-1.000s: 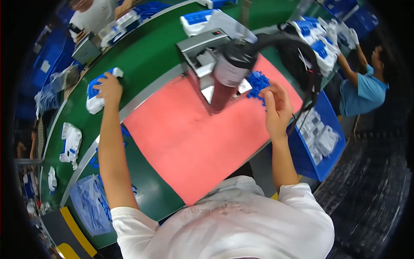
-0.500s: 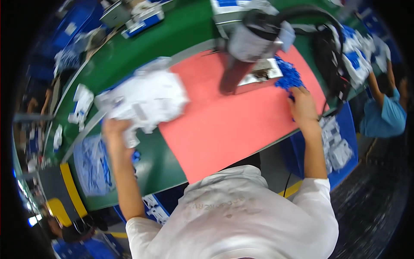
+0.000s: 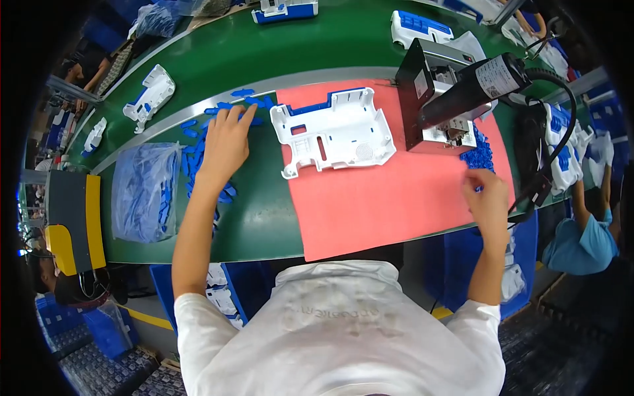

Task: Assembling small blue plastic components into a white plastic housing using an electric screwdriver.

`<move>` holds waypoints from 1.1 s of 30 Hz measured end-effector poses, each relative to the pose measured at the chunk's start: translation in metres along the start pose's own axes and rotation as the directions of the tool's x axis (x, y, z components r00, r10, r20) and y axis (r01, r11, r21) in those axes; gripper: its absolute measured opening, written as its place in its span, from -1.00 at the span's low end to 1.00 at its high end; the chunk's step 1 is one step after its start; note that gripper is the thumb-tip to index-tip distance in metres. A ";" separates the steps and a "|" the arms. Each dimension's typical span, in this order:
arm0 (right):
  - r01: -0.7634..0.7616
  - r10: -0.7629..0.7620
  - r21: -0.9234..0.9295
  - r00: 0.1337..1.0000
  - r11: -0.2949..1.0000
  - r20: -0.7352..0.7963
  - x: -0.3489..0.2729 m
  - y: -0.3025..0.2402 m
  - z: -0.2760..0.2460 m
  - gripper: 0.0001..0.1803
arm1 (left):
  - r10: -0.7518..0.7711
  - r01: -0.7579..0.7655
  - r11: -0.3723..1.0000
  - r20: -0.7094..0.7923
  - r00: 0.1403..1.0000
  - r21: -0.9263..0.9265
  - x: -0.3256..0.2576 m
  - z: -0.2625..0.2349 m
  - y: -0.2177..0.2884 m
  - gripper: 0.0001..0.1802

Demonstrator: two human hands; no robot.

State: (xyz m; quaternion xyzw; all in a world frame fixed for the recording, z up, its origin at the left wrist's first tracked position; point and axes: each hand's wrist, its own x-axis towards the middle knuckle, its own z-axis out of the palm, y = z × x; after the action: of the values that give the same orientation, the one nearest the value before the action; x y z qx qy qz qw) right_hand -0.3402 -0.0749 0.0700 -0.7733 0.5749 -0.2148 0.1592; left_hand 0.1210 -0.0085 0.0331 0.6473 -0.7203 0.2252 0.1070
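Note:
A white plastic housing with a blue edge [image 3: 343, 135] lies on the pink mat [image 3: 370, 211]. Left of it, my left hand [image 3: 228, 142] reaches over scattered flat blue plastic pieces [image 3: 191, 158], fingers stretched out and partly apart, with nothing visibly held. My right hand [image 3: 490, 198] is just on the near side of a heap of tiny blue parts [image 3: 481, 152]. Its thumb and fingers are pinched together, with a speck of blue showing between them. A bench machine with a black cylinder [image 3: 462, 92] stands beside that heap.
A clear bag of blue pieces [image 3: 142, 191] lies at the left, near a yellow and grey device [image 3: 74, 221]. More housings [image 3: 152, 96] sit along the green belt [image 3: 343, 49]. A black cable [image 3: 561, 138] loops at the right. A co-worker in a blue shirt [image 3: 581, 244] is far right.
The white housing, blurred at my left hand before, now rests on the mat. My left hand has moved onto the blue pieces. My right hand has drawn back from the tiny parts.

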 end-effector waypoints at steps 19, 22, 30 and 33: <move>0.437 -0.534 0.381 0.822 0.814 0.198 0.064 -0.139 0.135 -0.87 | -0.457 0.436 -0.098 0.430 0.779 -0.894 -0.029 -0.033 0.060 -0.71; 0.404 -0.520 0.510 0.848 0.759 0.103 0.073 -0.144 0.130 -0.81 | -0.367 0.429 -0.295 0.516 0.774 -0.854 -0.012 -0.028 0.076 -0.70; -0.079 -0.421 0.800 0.818 0.595 0.393 0.083 -0.150 0.131 -0.74 | -0.251 0.456 -0.214 0.500 0.829 -0.864 0.005 -0.010 0.093 -0.68; -0.170 -0.340 0.790 0.834 0.589 0.434 0.085 -0.141 0.138 -0.76 | -0.293 0.408 0.026 0.383 0.876 -0.913 0.000 -0.011 0.087 -0.67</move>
State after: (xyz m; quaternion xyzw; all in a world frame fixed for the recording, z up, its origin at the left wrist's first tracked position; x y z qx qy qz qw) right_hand -0.1327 -0.1160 0.0342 -0.6717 0.3052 -0.2294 0.6349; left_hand 0.0341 0.0020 0.0269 0.5793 -0.5080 -0.3644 0.5231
